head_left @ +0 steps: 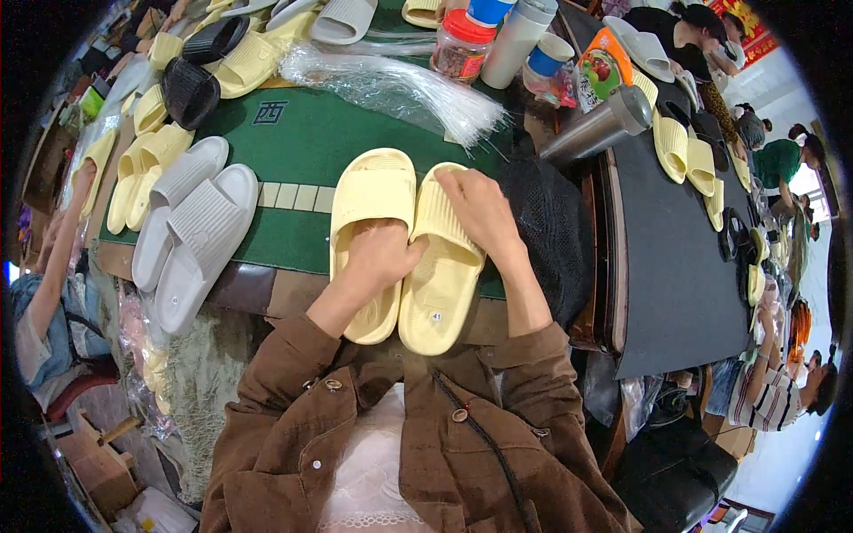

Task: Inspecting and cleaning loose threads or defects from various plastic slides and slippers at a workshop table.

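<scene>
Slides everywhere in this shot. Two pale yellow foam slide sandals sit side by side at the near edge of the green felt-topped table (302,147), toes pointing away from the person. The left yellow slide (373,191) lies sole-down, and the left hand (378,258) is pushed into it under the strap, fingers curled around the inner edge, so it looks like it's gripping the strap and holding the shoe steady. The right yellow slide (440,284) touches its partner along the inner side; the right hand (480,213) lies across its ribbed strap, fingers bent down over it, pressing more than clutching, probably to keep the pair lined up together.

Just to the left, a pair of light grey foam slides (191,231) rests at an angle, half off the table edge. More yellow slides are stacked at the far left. Behind the hands there's a bundle of clear plastic strips (391,89), a red-lidded jar (460,44) and a steel flask (600,129) lying on its side.
</scene>
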Demonstrator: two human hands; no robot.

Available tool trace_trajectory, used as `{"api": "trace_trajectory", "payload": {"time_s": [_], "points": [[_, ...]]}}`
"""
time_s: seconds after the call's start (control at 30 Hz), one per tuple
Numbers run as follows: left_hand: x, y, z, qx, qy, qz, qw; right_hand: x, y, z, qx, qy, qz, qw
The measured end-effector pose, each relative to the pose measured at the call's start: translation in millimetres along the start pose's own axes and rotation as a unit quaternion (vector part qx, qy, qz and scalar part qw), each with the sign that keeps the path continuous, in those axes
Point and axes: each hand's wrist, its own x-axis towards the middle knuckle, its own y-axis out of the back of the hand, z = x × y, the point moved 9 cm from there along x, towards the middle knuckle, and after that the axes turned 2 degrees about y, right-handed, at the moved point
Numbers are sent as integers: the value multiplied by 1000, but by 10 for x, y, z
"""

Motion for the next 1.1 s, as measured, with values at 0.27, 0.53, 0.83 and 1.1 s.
{"api": "trace_trajectory", "payload": {"time_s": [0.27,0.53,0.83,1.1], "points": [[28,-48,-3,-1,-18,-1,1000,23,-69,27,122,90,49,987],[20,-27,-2,-6,-17,15,1000,126,-87,67,132,32,99,986],[-10,52,24,-3,4,22,1000,153,112,-179,186,110,135,967],[8,26,-30,-9,17,-12,1000,252,80,-409,186,162,123,961]]}}
